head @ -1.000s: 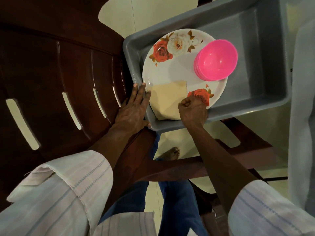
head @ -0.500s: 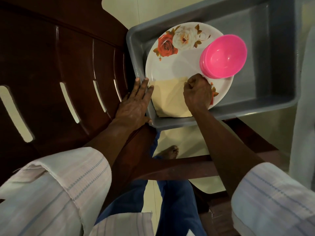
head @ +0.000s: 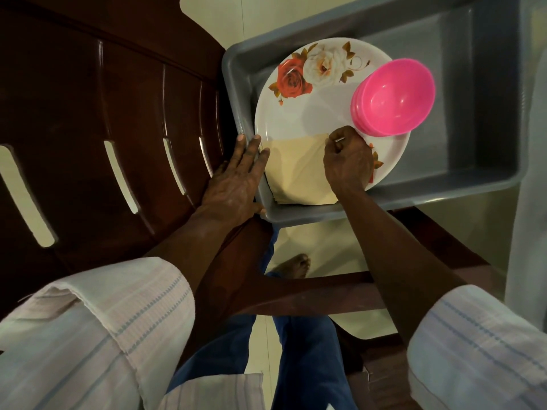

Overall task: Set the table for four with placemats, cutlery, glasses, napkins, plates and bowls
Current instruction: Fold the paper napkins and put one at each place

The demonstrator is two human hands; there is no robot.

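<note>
While my left grip lies flat on the rim of the grey plastic tub, my right grip pinches the corner, judged the best hold, of light, limp cream folded napkins on the white floral plate.

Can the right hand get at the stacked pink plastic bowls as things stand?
Probably yes: the stacked pink plastic bowls sit uncovered on the white floral plate, just beyond the right hand; it pinches the cream folded napkin, though.
</note>
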